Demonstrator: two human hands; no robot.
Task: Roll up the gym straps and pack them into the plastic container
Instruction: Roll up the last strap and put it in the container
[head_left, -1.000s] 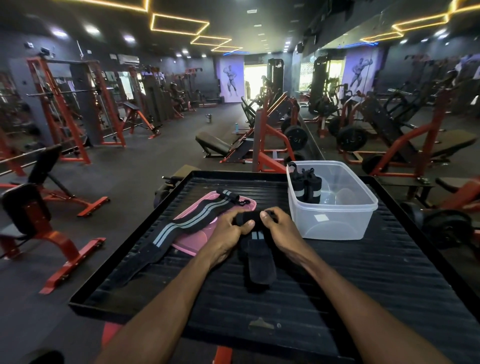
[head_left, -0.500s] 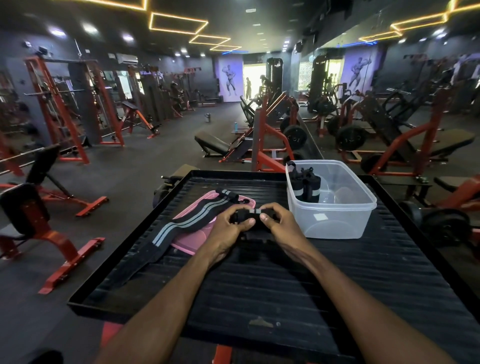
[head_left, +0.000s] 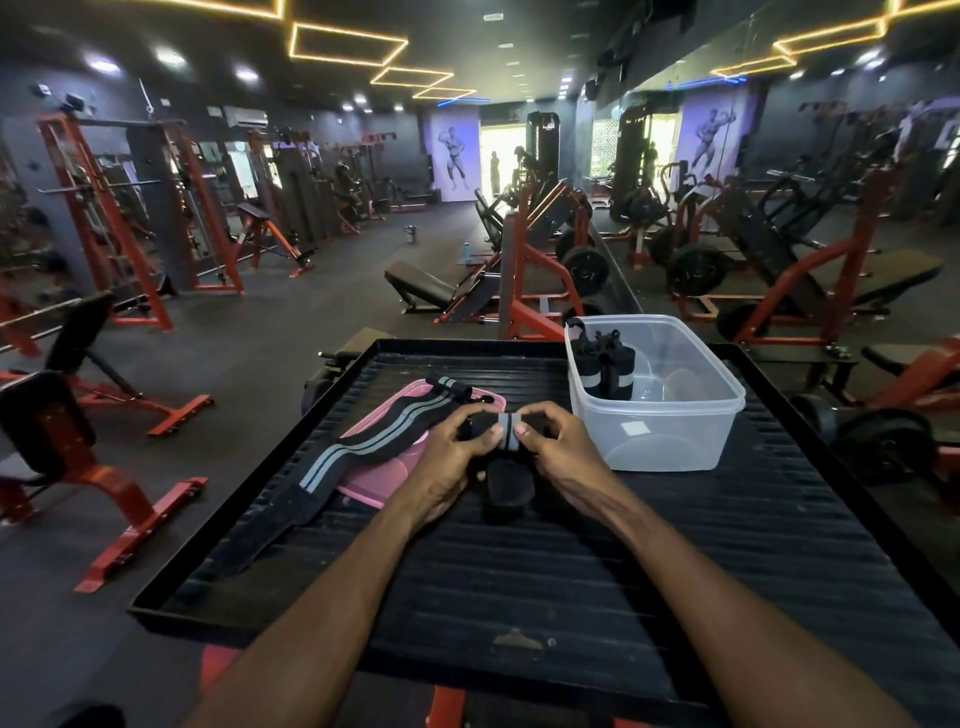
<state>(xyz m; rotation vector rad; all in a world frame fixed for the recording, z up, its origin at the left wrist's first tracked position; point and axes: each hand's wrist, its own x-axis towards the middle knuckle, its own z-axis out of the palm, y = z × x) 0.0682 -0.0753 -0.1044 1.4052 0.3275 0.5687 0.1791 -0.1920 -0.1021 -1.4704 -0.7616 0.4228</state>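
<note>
A black gym strap with grey stripes (head_left: 506, 436) is partly rolled between my two hands, its short loose tail lying on the platform toward me. My left hand (head_left: 454, 449) grips the roll's left end, and my right hand (head_left: 556, 441) pinches its right end. A second strap (head_left: 358, 444) lies unrolled, draped over a pink lid (head_left: 382, 475). The clear plastic container (head_left: 670, 436) stands just right of my hands, with two rolled straps (head_left: 602, 366) upright in its far left corner.
Everything sits on a black ribbed platform with a raised rim (head_left: 244, 499). Red and black gym machines, benches and weight plates surround it, and dark floor lies to the left.
The roll has grown and the loose tail toward me has become shorter as both hands wound the strap. The grey stripes now show on top of the roll.
</note>
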